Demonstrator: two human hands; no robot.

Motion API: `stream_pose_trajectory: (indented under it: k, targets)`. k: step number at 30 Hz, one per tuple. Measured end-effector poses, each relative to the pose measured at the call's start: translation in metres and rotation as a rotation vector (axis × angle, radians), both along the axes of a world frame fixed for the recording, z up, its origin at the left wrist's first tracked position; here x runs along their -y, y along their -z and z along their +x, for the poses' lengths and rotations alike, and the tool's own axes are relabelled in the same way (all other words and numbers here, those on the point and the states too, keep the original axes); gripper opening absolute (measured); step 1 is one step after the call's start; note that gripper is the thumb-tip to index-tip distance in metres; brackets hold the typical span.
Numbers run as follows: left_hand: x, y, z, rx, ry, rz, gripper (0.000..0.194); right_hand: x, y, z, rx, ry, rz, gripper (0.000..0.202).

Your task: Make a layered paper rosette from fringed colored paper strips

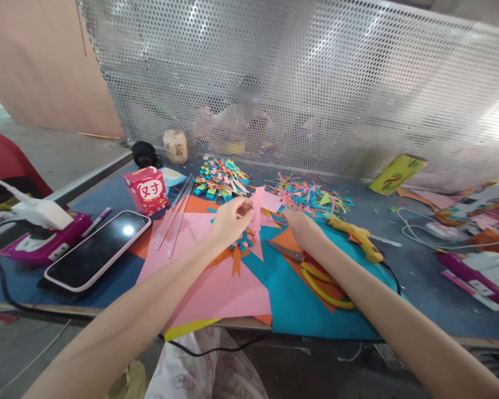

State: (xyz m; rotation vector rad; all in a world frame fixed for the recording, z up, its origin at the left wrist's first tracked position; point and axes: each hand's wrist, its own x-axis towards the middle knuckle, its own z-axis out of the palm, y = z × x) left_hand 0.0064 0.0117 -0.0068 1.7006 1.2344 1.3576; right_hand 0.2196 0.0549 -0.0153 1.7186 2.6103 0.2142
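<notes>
My left hand (235, 217) is closed, pinching a narrow pink paper strip (258, 204) that stands upright at its fingertips. A pale pink paper piece (271, 201) reaches from this strip toward my right hand (298, 226). The right fingers are curled by that piece's right corner; what they grip is hidden. Below my left hand lies a small fringed paper shape (244, 239) in blue and orange. Scissors with yellow handles (322, 285) rest under my right forearm on orange and teal sheets. A large pink sheet (228, 288) lies beneath my left arm.
Behind my hands are a pile of fringed paper pieces (220, 178) and a heap of paper scraps (311, 195). A yellow glue gun (360, 238) lies right. Clear sticks (177, 213), a red box (146, 191) and a phone (100, 252) are left. A perforated metal panel (316, 83) borders the table.
</notes>
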Motion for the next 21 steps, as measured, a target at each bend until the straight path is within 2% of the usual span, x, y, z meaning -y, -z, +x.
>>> stream_pose_trajectory:
  k: [5, 14, 18, 21]
  targets:
    - [0.001, -0.001, 0.0, 0.008, 0.006, 0.004, 0.009, -0.008, 0.006, 0.004, -0.032, -0.012, 0.009, 0.026]
    - [0.0, 0.0, 0.001, -0.002, -0.002, 0.001, 0.008, -0.009, 0.013, 0.001, -0.039, -0.038, 0.044, 0.023]
    - [-0.003, 0.003, 0.001, 0.025, -0.002, 0.032, 0.007, -0.01, 0.008, -0.001, -0.046, 0.002, 0.084, 0.024]
    - [-0.004, 0.003, 0.001, 0.045, -0.005, 0.015, 0.007, -0.019, -0.005, 0.009, -0.065, 0.047, 0.137, 0.028]
